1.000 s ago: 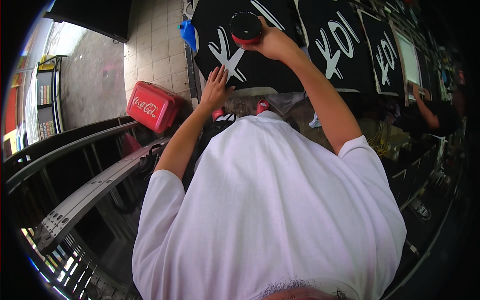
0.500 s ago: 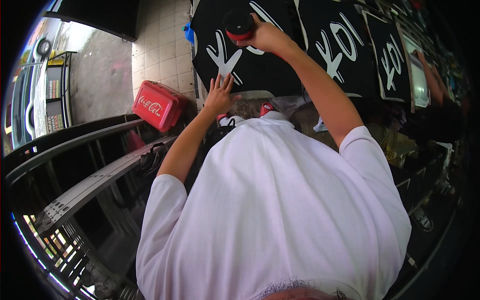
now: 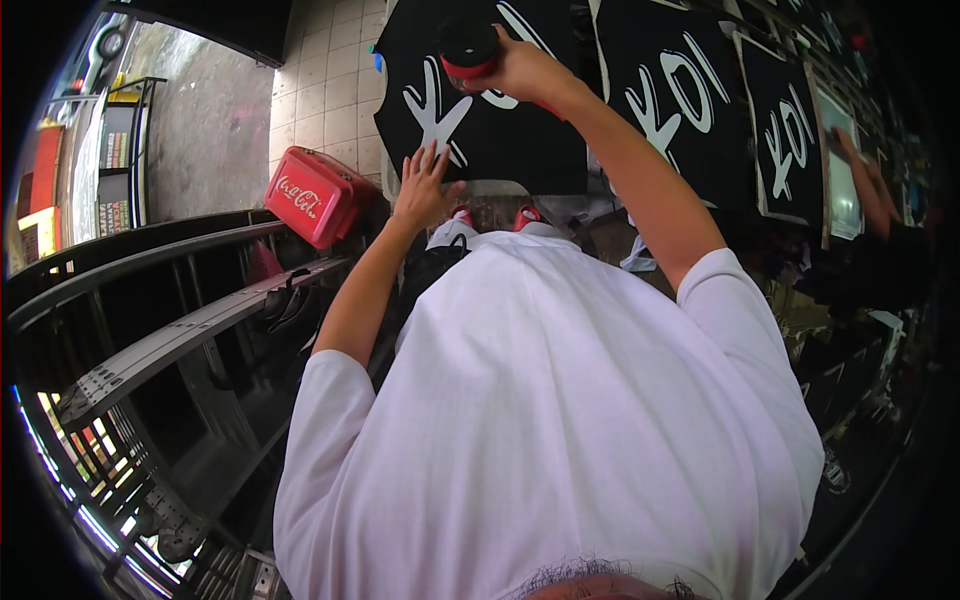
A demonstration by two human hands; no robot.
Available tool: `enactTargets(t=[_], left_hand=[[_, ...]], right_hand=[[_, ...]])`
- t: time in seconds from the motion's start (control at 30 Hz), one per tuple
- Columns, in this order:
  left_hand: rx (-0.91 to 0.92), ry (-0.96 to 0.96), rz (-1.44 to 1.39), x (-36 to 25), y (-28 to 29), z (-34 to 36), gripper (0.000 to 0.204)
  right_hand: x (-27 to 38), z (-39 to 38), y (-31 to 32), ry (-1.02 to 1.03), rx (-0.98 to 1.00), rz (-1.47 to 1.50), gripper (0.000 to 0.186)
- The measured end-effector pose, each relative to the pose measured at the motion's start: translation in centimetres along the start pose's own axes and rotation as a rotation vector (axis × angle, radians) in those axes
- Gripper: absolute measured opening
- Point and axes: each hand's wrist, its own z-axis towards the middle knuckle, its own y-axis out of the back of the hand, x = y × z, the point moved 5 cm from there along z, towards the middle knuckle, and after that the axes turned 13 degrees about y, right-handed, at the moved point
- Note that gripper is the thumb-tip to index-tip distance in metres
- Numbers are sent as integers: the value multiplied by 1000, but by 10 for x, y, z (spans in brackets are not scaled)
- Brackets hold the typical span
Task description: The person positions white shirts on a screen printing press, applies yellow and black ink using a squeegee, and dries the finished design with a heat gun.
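Note:
A black panel that looks like fabric, with white lettering, lies flat in front of me on a board. My left hand rests on its near left part, fingers spread, the tips at the foot of the first white letter. Over the lettering, farther off, my right hand grips a black-and-red hand tool with a round black top. Its underside is hidden, so I cannot tell its exact kind or whether it touches the panel.
More black panels with the same lettering continue to the right, where another person's arm reaches in. A red cooler box stands on the left by pale floor tiles. Metal rails run along my left side.
The whole view has shifted slightly, with the panels now a little farther left in the picture. Both hands stay almost where they were on the panel; the right still grips the tool.

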Motion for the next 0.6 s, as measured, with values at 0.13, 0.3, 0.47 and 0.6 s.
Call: enactTargets(t=[0.13, 0.3, 0.47, 0.6], left_hand=[[-134, 126, -359, 38, 6, 16, 68], [-105, 108, -546, 72, 3, 24, 59], [-186, 142, -677, 82, 8, 32, 33], [-118, 228, -707, 83, 18, 34, 17]], right_hand=[[17, -18, -3, -298, 396, 332, 78], [56, -35, -19, -161, 460, 355, 78], [72, -29, -23, 56, 387, 151, 71], [81, -31, -12, -87, 399, 180, 66]])
